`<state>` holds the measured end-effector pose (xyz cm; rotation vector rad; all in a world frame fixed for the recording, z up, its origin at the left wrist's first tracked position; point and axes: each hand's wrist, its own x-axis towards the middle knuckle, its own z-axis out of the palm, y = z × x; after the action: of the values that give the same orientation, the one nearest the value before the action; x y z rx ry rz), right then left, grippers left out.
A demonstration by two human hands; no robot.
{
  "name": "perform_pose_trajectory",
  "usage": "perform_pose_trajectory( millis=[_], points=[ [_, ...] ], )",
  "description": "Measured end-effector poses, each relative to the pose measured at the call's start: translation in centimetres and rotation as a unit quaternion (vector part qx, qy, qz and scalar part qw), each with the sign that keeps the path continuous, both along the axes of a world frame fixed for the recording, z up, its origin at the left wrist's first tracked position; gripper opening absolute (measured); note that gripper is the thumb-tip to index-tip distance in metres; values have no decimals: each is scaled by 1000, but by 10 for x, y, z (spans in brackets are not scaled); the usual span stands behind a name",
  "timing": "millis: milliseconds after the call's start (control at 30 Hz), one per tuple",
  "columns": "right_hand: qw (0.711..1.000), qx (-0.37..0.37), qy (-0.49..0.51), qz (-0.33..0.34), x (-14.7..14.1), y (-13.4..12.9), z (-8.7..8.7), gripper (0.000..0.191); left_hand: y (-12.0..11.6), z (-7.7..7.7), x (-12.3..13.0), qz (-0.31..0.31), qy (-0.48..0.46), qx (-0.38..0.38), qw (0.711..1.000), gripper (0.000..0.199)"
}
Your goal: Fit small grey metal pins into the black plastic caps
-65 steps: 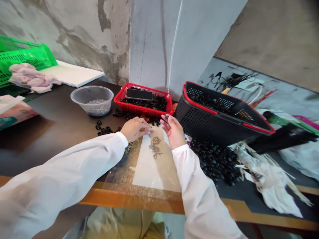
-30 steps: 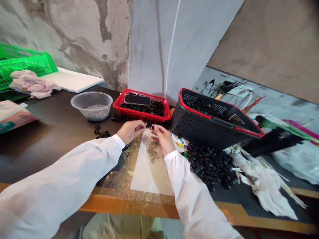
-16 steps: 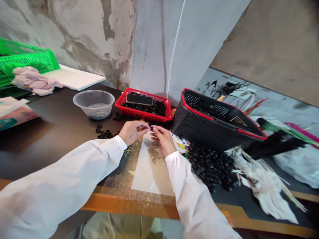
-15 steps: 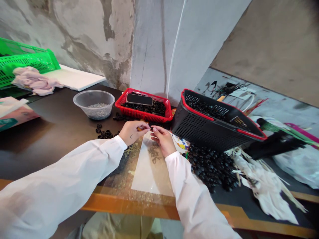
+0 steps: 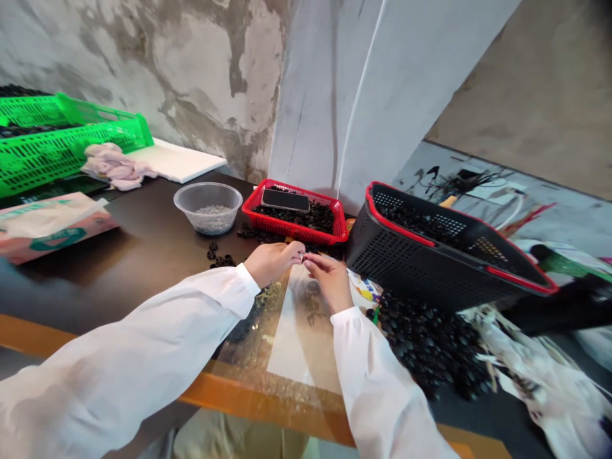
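Above a white sheet (image 5: 299,344) on the table, my two hands meet fingertip to fingertip. My left hand (image 5: 275,262) is closed, its thumb and fingers pinched around something too small to name. My right hand (image 5: 331,275) pinches at the same spot from the other side; what it holds is mostly hidden by the fingers. Just beyond them is a red basket (image 5: 296,234) of small dark parts, with a phone (image 5: 285,200) lying on top. Several black ring-like pieces (image 5: 221,260) lie left of my left hand. A heap of black round parts (image 5: 430,338) spreads right of my right forearm.
A clear plastic bowl (image 5: 209,199) with small metallic pieces stands at the back left. The tall black basket (image 5: 421,261) with red trim leans at the right. Farther left are a tissue pack (image 5: 57,226), a pink cloth (image 5: 117,167) and a green crate (image 5: 43,153). White cloth strips (image 5: 540,370) lie right.
The camera view has turned left, so everything sits farther right in the picture. My hands stay together; the left fingers are now curled more tightly at the meeting point.
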<state>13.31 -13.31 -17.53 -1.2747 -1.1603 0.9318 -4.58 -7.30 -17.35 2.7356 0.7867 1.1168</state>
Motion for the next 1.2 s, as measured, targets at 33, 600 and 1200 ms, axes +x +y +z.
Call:
perform_pose_trajectory(
  millis=[33,600,1200],
  points=[
    [1000,-4,6,1,0,0,0,28,0,0,0,4,6,8,1000,16],
    [956,-111,271,25,-5,-3,4,38,54,16,-77,270,224,-47,935,28],
    [980,-26,196,24,-16,-11,11,29,10,12,-28,-42,-198,-282,938,32]
  ],
)
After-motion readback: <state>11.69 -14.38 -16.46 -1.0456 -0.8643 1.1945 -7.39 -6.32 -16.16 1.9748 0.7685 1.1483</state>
